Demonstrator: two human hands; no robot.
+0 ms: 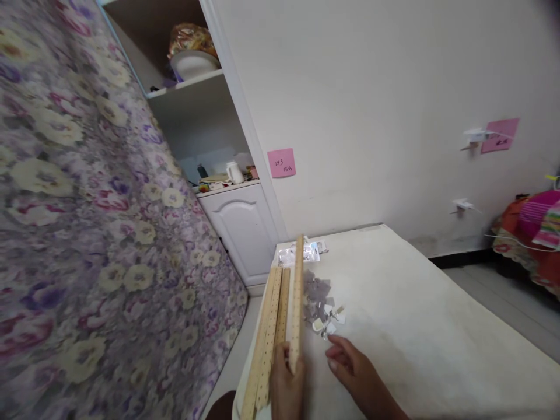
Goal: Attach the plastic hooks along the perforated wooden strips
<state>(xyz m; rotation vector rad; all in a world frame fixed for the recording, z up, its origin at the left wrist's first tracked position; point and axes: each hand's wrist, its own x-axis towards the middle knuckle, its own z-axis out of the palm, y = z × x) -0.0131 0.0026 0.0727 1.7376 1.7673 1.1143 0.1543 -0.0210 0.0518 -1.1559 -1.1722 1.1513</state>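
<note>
My left hand (286, 382) is closed round the near end of a long pale wooden strip with rows of small holes (298, 291). The strip points away from me and is tilted up over the table. Beside it, several similar wooden strips (268, 332) lie lengthwise along the table's left edge. My right hand (350, 364) is open, fingers slightly bent and thumb apart, with nothing visible in it. Just beyond its fingertips lies a loose pile of small white and metallic pieces (330, 321). Small clear plastic bags (317, 291) lie behind them; their contents are too blurred to make out.
Clear packaging (300, 254) lies at the far end of the white table (406, 303). A wall (350, 116) stands behind it, with plugs (464, 204) at right. A floral curtain (109, 233) hangs at left beside a shelved cabinet (240, 227). Coloured fabric (534, 221) is at far right.
</note>
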